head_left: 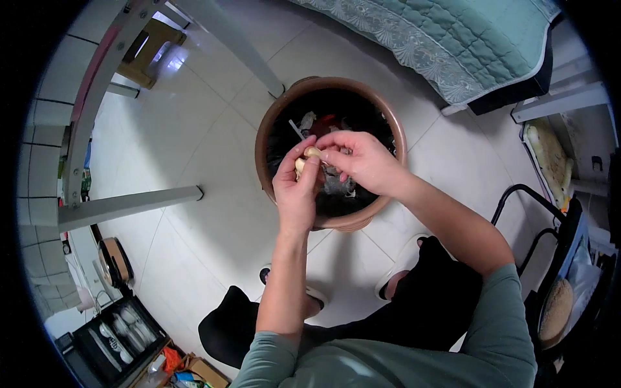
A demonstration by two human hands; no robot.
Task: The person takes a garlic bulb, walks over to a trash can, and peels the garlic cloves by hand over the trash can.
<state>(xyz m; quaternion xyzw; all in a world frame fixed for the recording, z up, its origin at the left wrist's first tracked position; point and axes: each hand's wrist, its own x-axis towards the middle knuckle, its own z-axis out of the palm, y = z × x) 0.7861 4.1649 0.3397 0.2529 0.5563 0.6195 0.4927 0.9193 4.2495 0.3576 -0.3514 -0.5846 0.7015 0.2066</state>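
Observation:
Both hands meet over a round brown bin [400,139] lined with a black bag, with scraps lying inside. My left hand [297,184] is closed around small pale yellow pieces that look like garlic cloves [299,166]. One clove [312,152] sits upright between the fingertips of both hands. My right hand [362,161] pinches at that clove from the right side, fingers curled. Some of the fingers of each hand are hidden behind the others.
White table legs [139,208] stand at the left. A bed with a green quilt [466,45] is at the upper right, a black-framed chair [563,258] at the right. An open black case [113,336] with utensils lies at the lower left, near a brown stool [145,55] further up.

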